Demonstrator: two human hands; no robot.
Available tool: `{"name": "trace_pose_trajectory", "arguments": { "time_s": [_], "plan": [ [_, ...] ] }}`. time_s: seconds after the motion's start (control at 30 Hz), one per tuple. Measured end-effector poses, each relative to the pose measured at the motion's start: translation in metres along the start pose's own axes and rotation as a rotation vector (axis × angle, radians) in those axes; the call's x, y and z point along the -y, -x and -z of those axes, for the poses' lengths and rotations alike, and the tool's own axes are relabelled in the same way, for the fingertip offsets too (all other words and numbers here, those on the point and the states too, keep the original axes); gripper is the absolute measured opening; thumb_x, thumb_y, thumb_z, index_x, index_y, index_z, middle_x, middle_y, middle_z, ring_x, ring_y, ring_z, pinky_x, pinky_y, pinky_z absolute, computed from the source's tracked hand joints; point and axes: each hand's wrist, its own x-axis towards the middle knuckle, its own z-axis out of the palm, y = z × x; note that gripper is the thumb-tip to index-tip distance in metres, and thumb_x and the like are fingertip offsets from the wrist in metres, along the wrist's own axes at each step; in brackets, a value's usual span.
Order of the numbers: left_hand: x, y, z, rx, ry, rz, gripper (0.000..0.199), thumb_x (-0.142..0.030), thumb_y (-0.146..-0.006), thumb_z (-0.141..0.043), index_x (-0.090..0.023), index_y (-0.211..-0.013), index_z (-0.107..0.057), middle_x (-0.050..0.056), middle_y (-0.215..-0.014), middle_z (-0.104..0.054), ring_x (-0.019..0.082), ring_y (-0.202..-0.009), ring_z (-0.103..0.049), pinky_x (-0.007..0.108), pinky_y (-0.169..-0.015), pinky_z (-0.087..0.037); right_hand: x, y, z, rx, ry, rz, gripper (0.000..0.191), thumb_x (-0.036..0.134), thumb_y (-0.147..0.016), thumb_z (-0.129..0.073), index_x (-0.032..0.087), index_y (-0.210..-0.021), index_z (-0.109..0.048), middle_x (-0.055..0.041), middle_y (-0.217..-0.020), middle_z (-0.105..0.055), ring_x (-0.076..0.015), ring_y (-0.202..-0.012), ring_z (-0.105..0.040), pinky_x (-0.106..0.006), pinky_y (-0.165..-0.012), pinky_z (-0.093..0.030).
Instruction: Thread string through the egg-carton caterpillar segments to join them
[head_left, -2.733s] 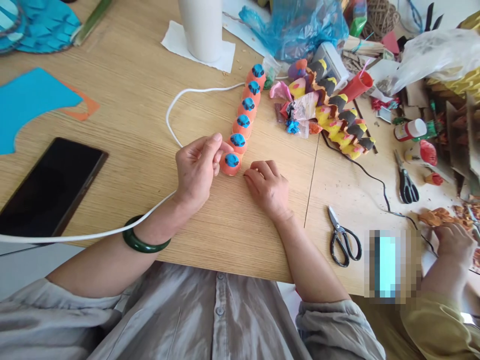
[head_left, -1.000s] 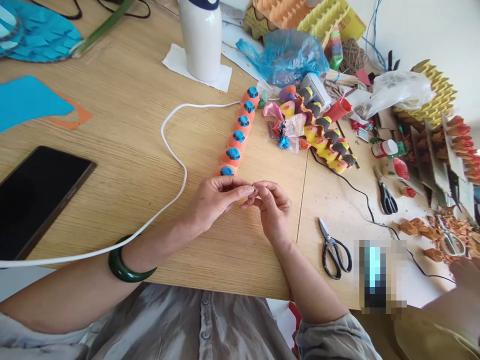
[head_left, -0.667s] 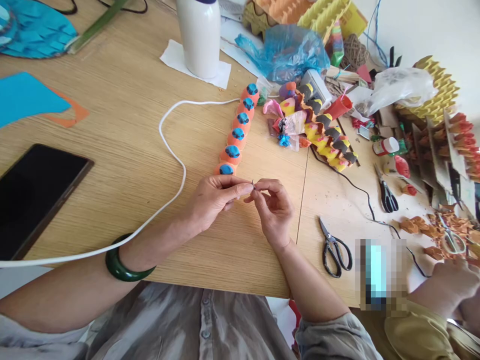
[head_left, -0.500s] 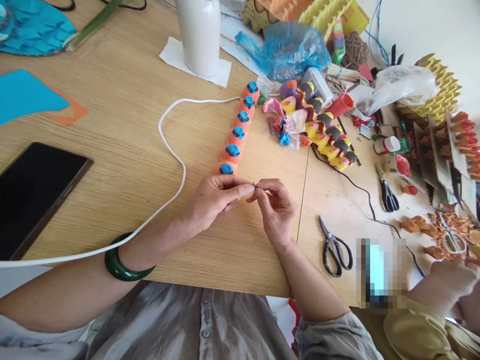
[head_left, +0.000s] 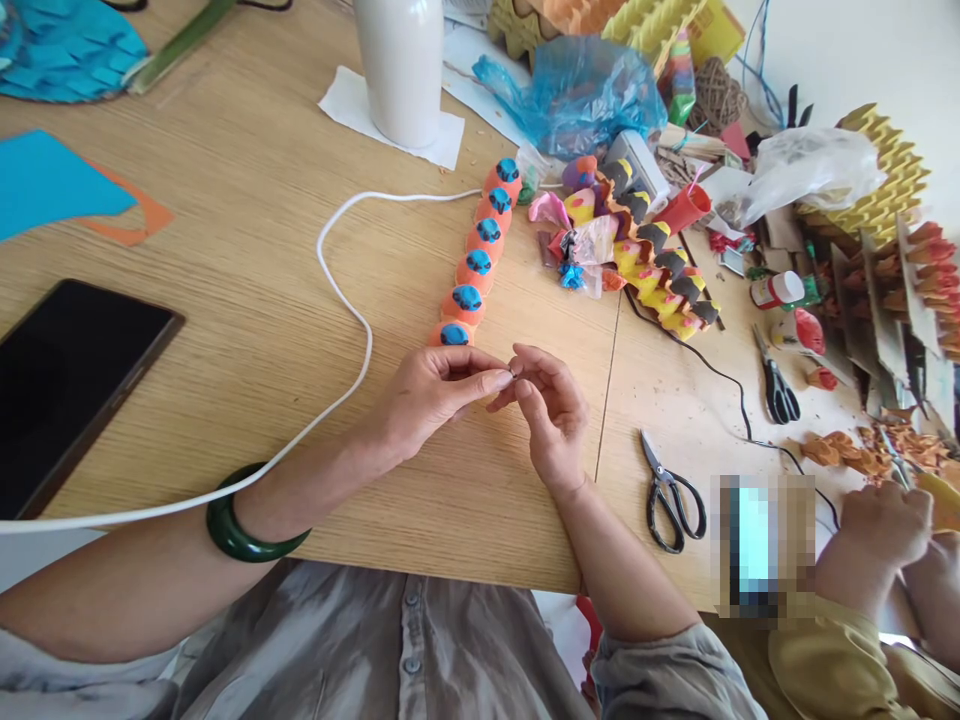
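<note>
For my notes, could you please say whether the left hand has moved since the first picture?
Yes, the left hand has moved rightward, closer to the table seam.

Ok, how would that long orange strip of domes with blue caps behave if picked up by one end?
The orange domed strip is likely light, as it resembles egg-carton pulp. Its long, narrow shape suggests it may sag or crease midway. The blue caps look added on, so a firm grip there might dislodge them.
</note>
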Motion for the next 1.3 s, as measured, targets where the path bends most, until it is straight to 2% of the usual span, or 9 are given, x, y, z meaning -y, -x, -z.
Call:
{"name": "trace_pose_trajectory", "arguments": {
  "time_s": [0.27,0.43,0.73,0.97,1.13,1.3],
  "plan": [
    [0.0044,-0.0005,0.0024,-0.007,-0.016,0.006,0.024,-0.041,-0.079,-0.083,-0.018,-0.087,-0.082,-0.003,-0.061,-0.055,0.005,-0.049,-0.036,0.019,-0.042,-0.024,-0.0013,0.0,-0.0013,-0.035,0.005,0.035,0.012,0.028,-0.098,-0.068,0.03,-0.109,-0.073,0.0013,-0.095,-0.065,-0.0078,-0.069,-0.066,-0.024,-0.064,-0.063],
    [0.0043,0.0002,0.0033,0.001,-0.04,0.002,0.024,-0.043,-0.08,-0.083,-0.02,-0.089,-0.084,-0.003,-0.061,-0.055,0.005,-0.051,-0.036,0.019,-0.043,-0.025,0.0003,0.0004,-0.0006,-0.045,0.042,0.046,0.011,0.029,-0.098,-0.067,0.028,-0.107,-0.074,0.0012,-0.093,-0.066,-0.0075,-0.067,-0.068,-0.023,-0.062,-0.061],
    [0.0037,0.0,0.0037,0.005,0.001,0.001,0.019,-0.038,-0.08,-0.082,-0.02,-0.086,-0.083,-0.004,-0.061,-0.054,0.005,-0.05,-0.036,0.018,-0.043,-0.026,-0.0059,0.0009,0.0013,-0.055,0.195,0.165,0.013,0.025,-0.098,-0.065,0.026,-0.109,-0.071,-0.0003,-0.096,-0.069,-0.0076,-0.066,-0.07,-0.023,-0.06,-0.062],
    [0.0043,0.0006,0.0036,-0.033,-0.02,0.0,0.03,-0.046,-0.08,-0.082,-0.018,-0.071,-0.074,-0.004,-0.058,-0.049,0.006,-0.05,-0.035,0.021,-0.043,-0.025,-0.0057,0.0007,0.0024,-0.046,0.23,0.183,0.012,0.025,-0.098,-0.066,0.027,-0.107,-0.073,-0.0012,-0.096,-0.071,-0.0092,-0.066,-0.07,-0.026,-0.06,-0.063],
    [0.004,0.0012,0.003,-0.09,-0.082,-0.045,0.031,-0.047,-0.08,-0.082,-0.019,-0.07,-0.072,-0.004,-0.055,-0.047,0.008,-0.052,-0.032,0.024,-0.046,-0.023,-0.005,0.0021,0.0007,-0.034,0.24,0.13,0.015,0.032,-0.099,-0.064,0.027,-0.111,-0.07,-0.0023,-0.099,-0.072,-0.0097,-0.067,-0.07,-0.028,-0.062,-0.063],
    [0.0009,0.0012,0.0006,-0.114,-0.101,-0.129,0.033,-0.045,-0.08,-0.082,-0.019,-0.064,-0.07,-0.004,-0.057,-0.045,0.009,-0.055,-0.032,0.026,-0.049,-0.023,-0.003,0.0022,-0.0013,-0.062,0.192,0.126,0.009,0.029,-0.098,-0.066,0.026,-0.106,-0.069,-0.0004,-0.096,-0.07,-0.0085,-0.066,-0.069,-0.026,-0.062,-0.061]
  ]
}}
